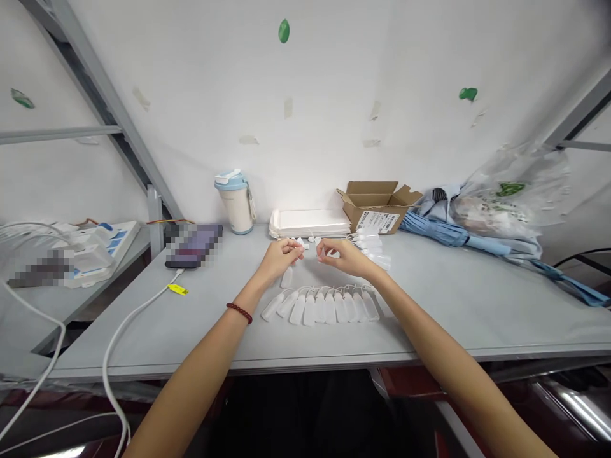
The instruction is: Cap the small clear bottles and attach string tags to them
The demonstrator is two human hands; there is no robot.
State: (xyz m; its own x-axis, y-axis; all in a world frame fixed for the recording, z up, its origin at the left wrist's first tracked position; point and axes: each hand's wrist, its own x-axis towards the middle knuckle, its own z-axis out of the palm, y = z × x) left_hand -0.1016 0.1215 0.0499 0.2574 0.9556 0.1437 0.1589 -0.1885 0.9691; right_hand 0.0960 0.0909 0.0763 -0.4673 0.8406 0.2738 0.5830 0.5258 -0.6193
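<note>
My left hand (280, 259) is closed in a pinch over the middle of the desk, and whatever lies between its fingertips is too small to name. A short gap away, my right hand (340, 256) pinches too, with a bit of something whitish at its fingertips. Small white pieces (306, 244) lie just behind and between the hands. Below my left hand rests a single translucent white bottle-like piece (287, 278). Nearer to me, several similar pieces with thin white loops at their tops form a row (327, 308). Another bunch (368, 240) sits behind my right wrist.
Along the wall stand a cream cup with a blue lid (238, 202), a flat white stack (310, 222) and an open cardboard box (377, 210). A folded blue umbrella (443, 234) and a plastic bag (510, 197) lie right. Left is a phone (195, 246) with a white cable (128, 316).
</note>
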